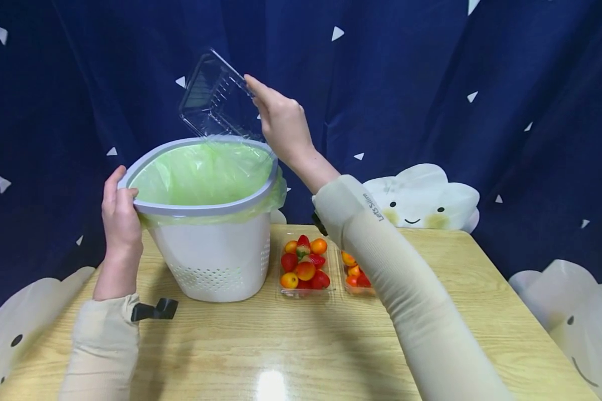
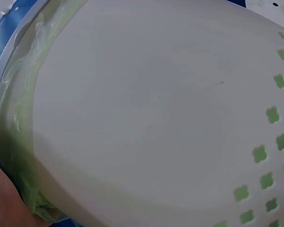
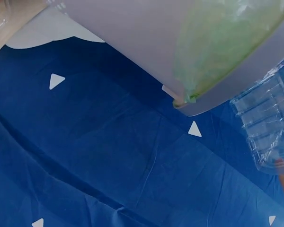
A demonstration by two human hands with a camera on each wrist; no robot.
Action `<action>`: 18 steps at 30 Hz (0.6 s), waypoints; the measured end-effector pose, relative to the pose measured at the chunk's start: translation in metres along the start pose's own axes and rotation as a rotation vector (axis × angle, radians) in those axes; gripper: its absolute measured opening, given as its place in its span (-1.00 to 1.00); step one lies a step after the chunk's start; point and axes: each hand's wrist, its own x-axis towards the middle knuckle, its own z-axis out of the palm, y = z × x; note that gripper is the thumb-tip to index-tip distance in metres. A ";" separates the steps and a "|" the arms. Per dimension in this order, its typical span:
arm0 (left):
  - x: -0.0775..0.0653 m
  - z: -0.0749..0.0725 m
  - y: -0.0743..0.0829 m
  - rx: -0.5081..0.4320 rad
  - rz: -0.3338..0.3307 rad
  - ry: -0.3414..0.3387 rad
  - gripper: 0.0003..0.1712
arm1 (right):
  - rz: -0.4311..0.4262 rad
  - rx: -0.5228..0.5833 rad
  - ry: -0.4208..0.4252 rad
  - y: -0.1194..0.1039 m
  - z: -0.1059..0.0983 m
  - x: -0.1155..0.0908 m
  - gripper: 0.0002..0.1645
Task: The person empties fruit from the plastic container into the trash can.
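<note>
The clear box (image 1: 217, 103) is up high, over the white bin's (image 1: 213, 245) twelve o'clock rim. The right hand (image 1: 283, 122) pinches its edge. The left hand's (image 1: 122, 214) fingers pinch the rim at nine o'clock.

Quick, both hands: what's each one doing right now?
Left hand: holding the bin at its rim.
Right hand: holding the clear plastic container, tilted.

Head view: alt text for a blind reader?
Right hand holds a clear plastic container tilted over a green-lined white bin; left hand grips the bin's rim. Two trays of fruit sit beside it on a wooden table.
</note>
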 end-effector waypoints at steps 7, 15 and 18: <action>0.001 0.002 0.000 -0.010 0.006 0.005 -0.41 | 0.022 0.130 0.098 0.007 -0.007 -0.006 -0.55; 0.000 0.004 -0.003 0.016 0.004 0.018 -0.41 | 0.128 0.244 0.193 0.026 -0.016 -0.017 -0.57; 0.001 0.005 -0.004 0.018 0.013 0.017 -0.41 | 0.196 0.267 0.194 0.035 -0.020 -0.023 -0.58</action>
